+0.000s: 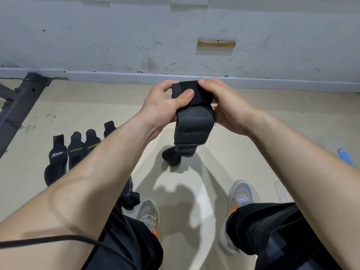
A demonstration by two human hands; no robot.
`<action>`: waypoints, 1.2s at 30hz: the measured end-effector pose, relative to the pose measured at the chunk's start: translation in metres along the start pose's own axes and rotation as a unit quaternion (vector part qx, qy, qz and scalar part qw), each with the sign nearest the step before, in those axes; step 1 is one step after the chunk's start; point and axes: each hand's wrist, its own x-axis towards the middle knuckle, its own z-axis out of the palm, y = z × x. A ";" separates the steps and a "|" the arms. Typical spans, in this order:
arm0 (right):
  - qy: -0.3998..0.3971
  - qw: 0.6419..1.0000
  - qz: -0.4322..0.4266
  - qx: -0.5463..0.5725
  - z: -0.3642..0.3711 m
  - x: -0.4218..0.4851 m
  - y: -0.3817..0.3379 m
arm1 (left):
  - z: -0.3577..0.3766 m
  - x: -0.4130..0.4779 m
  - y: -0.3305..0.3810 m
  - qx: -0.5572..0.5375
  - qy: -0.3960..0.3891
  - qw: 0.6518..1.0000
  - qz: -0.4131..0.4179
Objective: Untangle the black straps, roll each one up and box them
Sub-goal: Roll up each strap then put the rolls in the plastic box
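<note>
A wide black strap (193, 125) hangs in front of me, held up by both hands above the floor. My left hand (165, 106) grips its upper end, thumb pressed on the front of the fabric. My right hand (226, 106) grips the same end from the right, fingers curled over the top edge. The strap's lower end (172, 155) dangles folded just over the floor. Several more black straps (75, 149), printed XTEP and XUEYING, lie side by side on the floor to the left, partly hidden by my left forearm. Another dark strap with thin stripes (130, 197) lies by my left foot.
I sit facing a scuffed grey wall (175, 36) with a baseboard. A black metal frame (21, 102) runs along the floor at far left. A clear plastic container's edge (282, 193) shows by my right knee, blue tape (344, 154) at far right. A black cable (58, 239) crosses my left thigh.
</note>
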 end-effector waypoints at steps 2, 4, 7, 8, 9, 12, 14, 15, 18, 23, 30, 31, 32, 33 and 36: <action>0.006 0.999 0.006 -0.042 0.001 0.001 0.001 | 0.001 0.000 -0.001 0.006 -0.004 1.000 0.003; -0.002 0.998 0.000 -0.069 -0.001 0.001 0.002 | 0.001 0.000 -0.001 0.013 -0.001 1.000 0.009; -0.017 0.998 -0.019 -0.051 -0.004 0.003 0.005 | 0.000 -0.001 -0.001 0.009 -0.011 1.000 0.013; -0.014 0.999 -0.025 -0.037 -0.004 0.004 0.007 | -0.001 -0.001 -0.001 0.003 -0.014 1.000 0.007; -0.007 0.999 -0.029 -0.021 -0.004 0.005 0.008 | -0.001 -0.001 -0.001 -0.005 -0.016 1.000 -0.002; 0.010 0.999 -0.035 0.019 -0.004 0.005 0.008 | 0.002 -0.004 0.003 -0.022 -0.029 0.999 -0.036; 0.011 0.999 -0.043 0.026 -0.003 0.005 0.007 | 0.003 -0.005 0.004 -0.028 -0.054 0.997 -0.051; 0.012 0.999 -0.047 0.022 -0.003 0.004 0.007 | 0.003 -0.005 0.005 -0.035 -0.061 0.996 -0.060; 0.024 0.998 -0.049 0.009 -0.001 0.004 0.008 | 0.003 -0.006 0.007 -0.042 -0.053 0.996 -0.058; 0.039 0.999 -0.024 0.010 0.003 0.000 0.003 | 0.004 -0.006 0.009 -0.062 -0.021 0.997 -0.033; -0.013 0.992 0.057 -0.110 0.002 -0.002 0.008 | -0.006 -0.002 0.011 -0.132 0.057 0.989 -0.043; -0.022 0.989 0.060 -0.132 0.001 -0.002 0.009 | -0.008 -0.001 0.013 -0.138 0.061 0.988 -0.042; -0.027 0.987 0.059 -0.148 0.001 -0.001 0.010 | -0.010 0.000 0.013 -0.140 0.064 0.987 -0.039; -0.028 0.986 0.057 -0.155 0.001 -0.001 0.010 | -0.011 0.001 0.014 -0.135 0.068 0.988 -0.035; -0.025 0.988 0.051 -0.144 0.006 -0.003 0.008 | -0.014 0.005 0.012 -0.096 0.091 0.991 -0.009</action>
